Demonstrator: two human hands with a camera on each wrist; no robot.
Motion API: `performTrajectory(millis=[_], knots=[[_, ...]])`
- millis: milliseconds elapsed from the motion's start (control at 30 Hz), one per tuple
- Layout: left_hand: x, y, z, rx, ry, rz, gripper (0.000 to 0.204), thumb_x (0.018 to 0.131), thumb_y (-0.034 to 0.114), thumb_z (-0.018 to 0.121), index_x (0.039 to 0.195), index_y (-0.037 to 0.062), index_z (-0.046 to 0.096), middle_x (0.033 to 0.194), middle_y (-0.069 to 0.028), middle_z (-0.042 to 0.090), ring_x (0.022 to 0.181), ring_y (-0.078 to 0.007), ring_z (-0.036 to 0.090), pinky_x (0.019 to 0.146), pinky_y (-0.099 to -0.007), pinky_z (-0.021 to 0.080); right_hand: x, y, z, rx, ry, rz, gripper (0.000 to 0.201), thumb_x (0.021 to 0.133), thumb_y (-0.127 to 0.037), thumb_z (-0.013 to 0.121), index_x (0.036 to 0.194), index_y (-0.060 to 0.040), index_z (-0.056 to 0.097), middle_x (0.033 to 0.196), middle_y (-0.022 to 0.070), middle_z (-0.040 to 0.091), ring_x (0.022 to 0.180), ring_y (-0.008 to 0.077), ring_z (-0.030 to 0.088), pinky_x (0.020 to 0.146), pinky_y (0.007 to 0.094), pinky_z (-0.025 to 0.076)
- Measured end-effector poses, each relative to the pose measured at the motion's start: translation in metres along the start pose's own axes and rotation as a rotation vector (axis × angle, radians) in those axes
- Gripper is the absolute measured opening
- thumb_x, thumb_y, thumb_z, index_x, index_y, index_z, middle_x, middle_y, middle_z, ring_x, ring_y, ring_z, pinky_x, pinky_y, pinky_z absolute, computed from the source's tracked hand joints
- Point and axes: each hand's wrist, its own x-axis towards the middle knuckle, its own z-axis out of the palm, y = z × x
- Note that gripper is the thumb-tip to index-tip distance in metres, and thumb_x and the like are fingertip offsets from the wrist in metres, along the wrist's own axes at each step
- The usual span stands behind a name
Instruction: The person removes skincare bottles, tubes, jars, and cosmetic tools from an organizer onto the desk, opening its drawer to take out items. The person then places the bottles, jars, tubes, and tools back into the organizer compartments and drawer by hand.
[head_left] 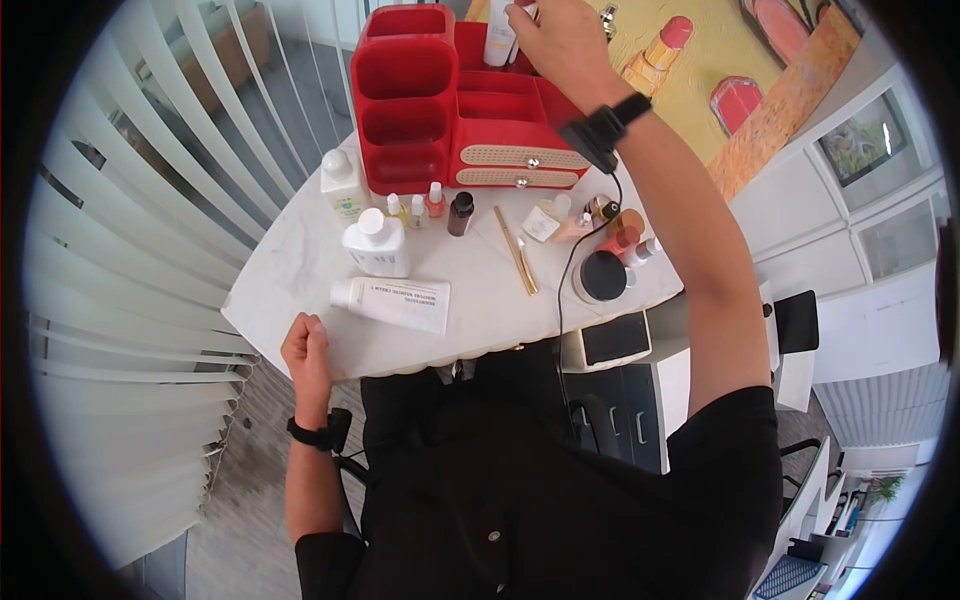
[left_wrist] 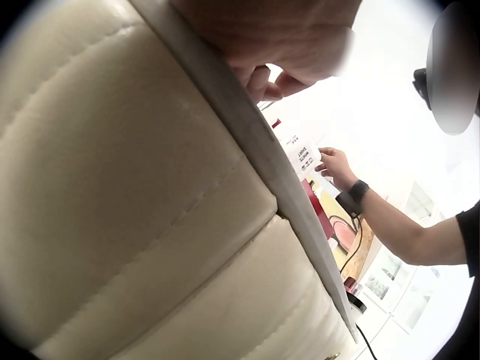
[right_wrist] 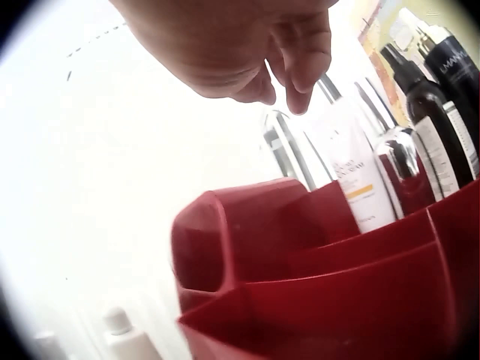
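Observation:
My right hand [head_left: 568,48] is over the back of a red cosmetics organizer [head_left: 405,25], fingers bent downward beside the top of a white tube [head_left: 497,40]. In the right wrist view the fingertips [right_wrist: 298,103] hang near that tube [right_wrist: 360,184], which stands upright in a compartment, and nothing shows between them. My left hand [head_left: 306,350] rests at the table's front left edge, fingers loosely curled and holding nothing. Beyond it a white cream tube [head_left: 400,303] lies on its side.
White bottles [head_left: 378,245], small nail polish bottles [head_left: 435,200], gold brushes [head_left: 517,255] and a black-lidded jar [head_left: 602,277] are on the marble-look table [head_left: 270,280]. A black cable [head_left: 562,310] crosses its right side. Dark pump bottles [right_wrist: 431,105] stand behind the organizer's front compartments.

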Motion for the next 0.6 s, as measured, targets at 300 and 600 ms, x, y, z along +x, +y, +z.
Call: performTrajectory(millis=[300, 600], knots=[[0.001, -0.002, 0.001, -0.021, -0.011, 0.026, 0.028, 0.101, 0.007, 0.052, 0.075, 0.0092, 0.040, 0.073, 0.0076, 0.037, 0.069, -0.0036, 0.030, 0.062, -0.0234, 0.026, -0.110, -0.023, -0.075, -0.097, -0.675, 0.191, 0.037, 0.089, -0.036, 0.072, 0.108, -0.0046, 0.070, 0.093, 0.0135, 0.074, 0.087, 0.0330, 0.070, 0.076, 0.0417, 0.055], [0.003, -0.002, 0.000, 0.001, -0.015, 0.044, 0.029, 0.101, 0.008, 0.053, 0.075, 0.0094, 0.040, 0.072, 0.0077, 0.036, 0.069, -0.0033, 0.030, 0.061, -0.0233, 0.025, -0.168, -0.013, -0.068, -0.032, -0.877, 0.241, 0.029, 0.087, -0.023, 0.072, 0.106, -0.0015, 0.070, 0.096, 0.0197, 0.072, 0.094, 0.0394, 0.068, 0.083, 0.0464, 0.053]])
